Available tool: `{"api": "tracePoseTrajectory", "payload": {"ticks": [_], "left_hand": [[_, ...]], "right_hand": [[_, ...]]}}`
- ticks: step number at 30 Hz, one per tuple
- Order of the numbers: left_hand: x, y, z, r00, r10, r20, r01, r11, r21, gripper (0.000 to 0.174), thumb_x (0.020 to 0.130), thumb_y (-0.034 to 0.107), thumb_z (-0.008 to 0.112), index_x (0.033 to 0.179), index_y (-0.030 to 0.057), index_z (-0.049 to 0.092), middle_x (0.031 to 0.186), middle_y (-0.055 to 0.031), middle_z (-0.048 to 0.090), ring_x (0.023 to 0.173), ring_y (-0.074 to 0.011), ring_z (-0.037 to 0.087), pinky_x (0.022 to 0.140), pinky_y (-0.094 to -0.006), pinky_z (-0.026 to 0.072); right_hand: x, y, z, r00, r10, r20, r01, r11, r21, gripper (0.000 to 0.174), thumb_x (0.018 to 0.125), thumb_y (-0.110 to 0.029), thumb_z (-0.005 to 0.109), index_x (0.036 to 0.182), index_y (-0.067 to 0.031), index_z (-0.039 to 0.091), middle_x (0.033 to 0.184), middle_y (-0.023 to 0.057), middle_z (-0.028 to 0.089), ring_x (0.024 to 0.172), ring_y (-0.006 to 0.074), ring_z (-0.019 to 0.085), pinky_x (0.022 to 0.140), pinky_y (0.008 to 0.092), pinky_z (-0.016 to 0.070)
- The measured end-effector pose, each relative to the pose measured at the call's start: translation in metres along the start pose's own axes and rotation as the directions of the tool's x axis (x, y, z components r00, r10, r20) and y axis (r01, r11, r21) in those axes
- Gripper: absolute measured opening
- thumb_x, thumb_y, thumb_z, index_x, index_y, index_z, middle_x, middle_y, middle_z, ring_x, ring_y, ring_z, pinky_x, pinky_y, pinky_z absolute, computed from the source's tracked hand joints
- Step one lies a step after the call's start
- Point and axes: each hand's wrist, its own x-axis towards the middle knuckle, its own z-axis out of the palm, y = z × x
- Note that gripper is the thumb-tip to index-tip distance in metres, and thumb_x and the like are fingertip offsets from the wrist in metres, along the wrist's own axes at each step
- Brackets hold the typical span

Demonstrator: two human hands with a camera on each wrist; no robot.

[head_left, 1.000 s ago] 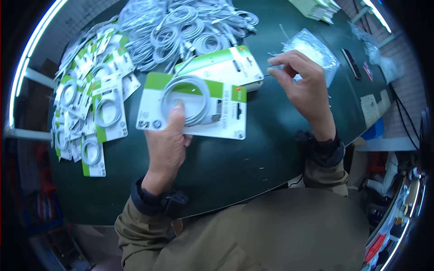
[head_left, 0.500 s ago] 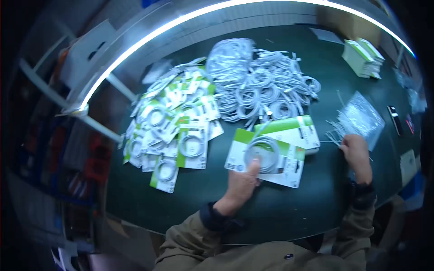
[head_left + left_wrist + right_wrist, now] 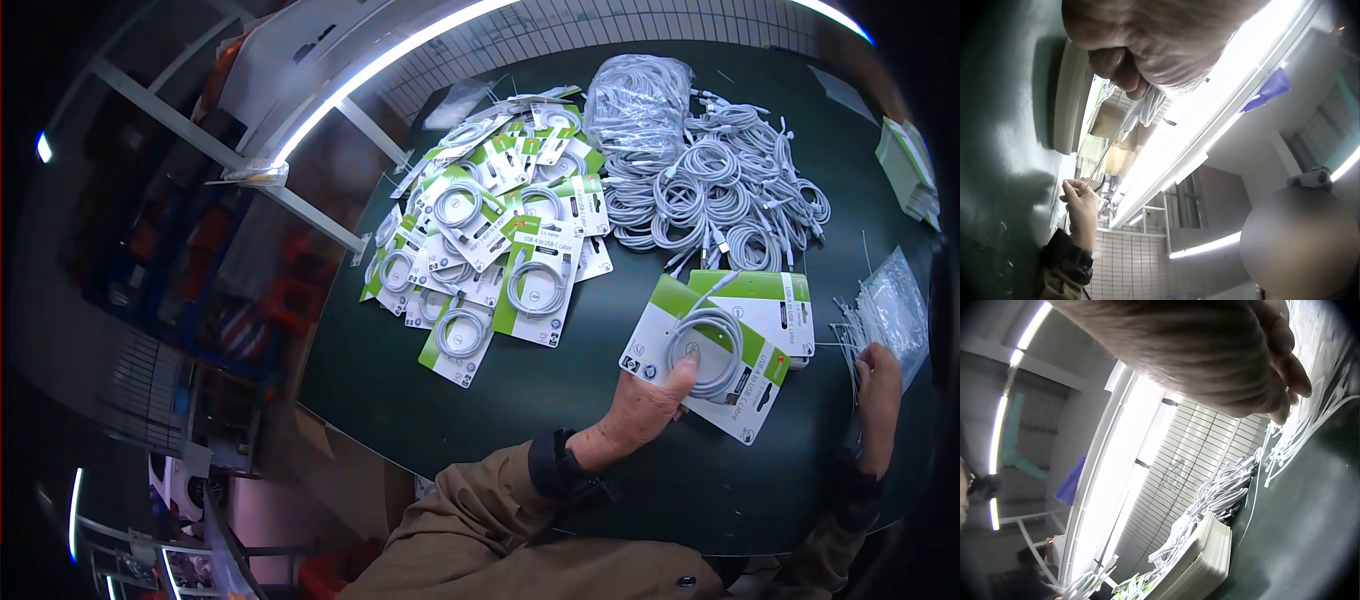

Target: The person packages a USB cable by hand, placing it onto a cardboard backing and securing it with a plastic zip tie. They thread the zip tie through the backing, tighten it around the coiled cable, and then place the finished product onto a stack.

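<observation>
My left hand grips a green-and-white backing card printed "USB-A to USB-C cable". Its thumb presses a coiled grey cable against the card's face. Behind lies a stack of similar cards, partly covered by the held one. At the right, my right hand is among thin white cable ties spilling from a clear plastic bag. In the right wrist view its fingertips pinch at the ends of the cable ties.
Carded cables lie in a heap at the left of the green table. Loose coiled cables and a plastic-wrapped bundle stand at the back. More cards are stacked at the far right.
My right hand has come down from the air to the cable ties at the bag. The left hand keeps hold of the card and coil. The head view has swung left.
</observation>
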Motion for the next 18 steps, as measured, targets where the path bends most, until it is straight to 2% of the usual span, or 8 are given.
{"api": "tracePoseTrajectory", "payload": {"ticks": [4,6,7,10,12,14,16,18], "left_hand": [[-0.002,0.002,-0.001,0.999,-0.033,0.007,0.033,0.998,0.045,0.028,0.102,0.017,0.064,0.124,0.0017,0.056,0.092,-0.0032,0.066,0.056,-0.0038,0.057,0.042,-0.0197,0.0444],[-0.003,0.004,0.0,0.999,-0.044,-0.011,0.045,0.998,0.046,0.027,0.102,0.017,0.064,0.124,0.0018,0.057,0.091,-0.003,0.066,0.056,-0.0039,0.057,0.041,-0.0199,0.0444],[-0.004,0.005,0.0,0.999,-0.051,-0.02,0.052,0.998,0.047,0.027,0.102,0.017,0.063,0.124,0.0018,0.057,0.091,-0.003,0.066,0.056,-0.004,0.057,0.041,-0.02,0.0444],[-0.003,0.008,0.0,0.996,-0.087,-0.024,0.089,0.994,0.057,0.029,0.101,0.018,0.065,0.124,0.0023,0.059,0.091,-0.0039,0.067,0.057,-0.0052,0.058,0.042,-0.0208,0.0463],[-0.001,0.008,-0.001,0.992,-0.124,-0.024,0.125,0.99,0.059,0.029,0.101,0.018,0.066,0.124,0.0023,0.06,0.092,-0.0041,0.067,0.057,-0.0052,0.059,0.042,-0.0207,0.0463],[-0.001,0.008,-0.002,0.989,-0.147,-0.026,0.148,0.988,0.047,0.029,0.1,0.018,0.066,0.124,0.0025,0.06,0.092,-0.0042,0.068,0.057,-0.0052,0.059,0.042,-0.0206,0.0464],[-0.001,0.01,-0.002,0.989,-0.144,-0.026,0.145,0.989,0.026,0.03,0.1,0.018,0.067,0.124,0.0028,0.06,0.093,-0.004,0.068,0.058,-0.0053,0.059,0.042,-0.0205,0.0464],[-0.002,0.014,0.0,0.993,-0.118,-0.018,0.118,0.993,-0.001,0.027,0.101,0.017,0.065,0.123,0.0015,0.06,0.094,-0.004,0.067,0.059,-0.0056,0.058,0.044,-0.0215,0.0466]], "right_hand": [[0.004,-0.013,-0.008,0.998,-0.015,-0.058,0.02,0.995,0.094,0.005,0.097,0.002,0.055,0.095,0.006,0.052,0.088,0.0254,0.057,0.078,0.0417,0.055,0.074,0.0449,0.0454],[0.004,-0.019,-0.014,0.995,0.054,-0.078,-0.042,0.988,0.15,0.005,0.099,0.002,0.052,0.096,0.0056,0.051,0.087,0.0245,0.054,0.075,0.0396,0.051,0.072,0.0437,0.0445],[0.003,-0.014,-0.012,0.996,0.043,-0.081,-0.031,0.988,0.154,0.006,0.102,0.0,0.051,0.097,0.0041,0.051,0.085,0.023,0.051,0.074,0.0363,0.048,0.071,0.0425,0.0434],[-0.002,0.01,-0.003,0.993,0.111,-0.041,-0.107,0.989,0.098,0.006,0.103,-0.002,0.054,0.099,0.0033,0.053,0.084,0.0215,0.05,0.073,0.0296,0.049,0.069,0.0413,0.0427],[-0.002,-0.003,-0.018,0.968,0.232,0.093,-0.239,0.968,0.075,0.006,0.103,-0.004,0.057,0.102,0.0021,0.055,0.085,0.0186,0.052,0.073,0.0248,0.049,0.068,0.0392,0.0418],[-0.003,-0.004,-0.019,0.965,0.243,0.097,-0.25,0.966,0.06,0.007,0.104,-0.006,0.059,0.105,0.0009,0.058,0.085,0.015,0.054,0.073,0.0202,0.049,0.068,0.0366,0.0412],[-0.006,0.017,-0.008,0.989,0.145,-0.039,-0.142,0.988,0.064,0.009,0.105,-0.008,0.06,0.108,-0.0005,0.061,0.086,0.0108,0.057,0.074,0.0158,0.048,0.068,0.0335,0.0409],[0.001,0.028,0.0,0.986,0.117,-0.122,-0.095,0.981,0.171,0.01,0.106,-0.01,0.061,0.112,-0.0019,0.063,0.087,0.0074,0.058,0.076,0.0144,0.049,0.069,0.031,0.0414]]}}
